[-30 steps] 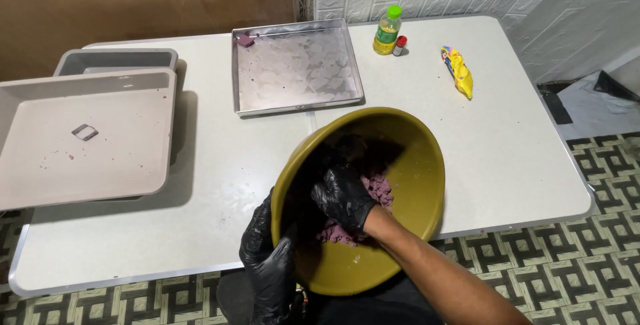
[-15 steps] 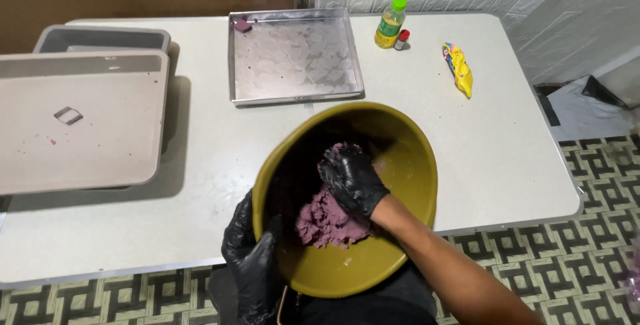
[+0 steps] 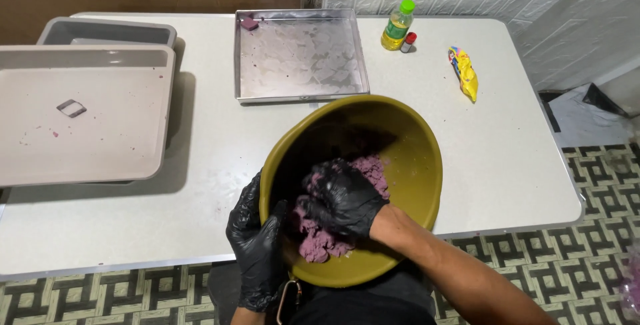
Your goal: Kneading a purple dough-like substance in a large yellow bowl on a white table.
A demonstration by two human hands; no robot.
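Left hand (image 3: 257,245) clamps tilted olive bowl (image 3: 413,165) rim at 9 o'clock, overhanging desk (image 3: 213,185) edge; right hand (image 3: 341,200) grip full of purple dough (image 3: 319,242). Risk: hard push tips bowl, dough spills.

Steel tray (image 3: 301,55), beige trays (image 3: 80,122), oil bottle (image 3: 397,26), yellow packet (image 3: 464,73)

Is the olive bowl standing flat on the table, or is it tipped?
Tipped. The olive bowl leans toward the person, off the table edge; the left hand grips its rim, and the right hand presses purple dough inside.
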